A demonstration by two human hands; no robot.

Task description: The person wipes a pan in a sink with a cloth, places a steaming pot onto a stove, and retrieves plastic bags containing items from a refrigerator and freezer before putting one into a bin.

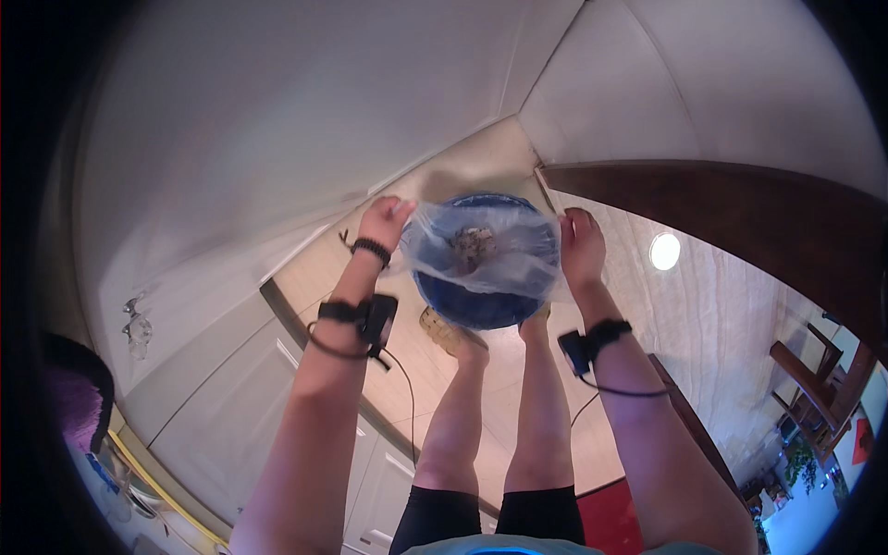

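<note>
A clear plastic bag is stretched across the mouth of a round blue bin. My left hand pinches the bag's edge on the left side. On the opposite side my right hand grips the other edge, so the film spans between both hands. Through the plastic I see a clump of pale and brown waste; whether it lies in the bag or beneath it I cannot tell. The bin is in front of my feet, and its lower part is hidden.
White cabinet doors with a clear knob run along the left. A dark wooden door frame curves at the right, with glossy floor and wooden chairs beyond. A red mat lies at lower right.
</note>
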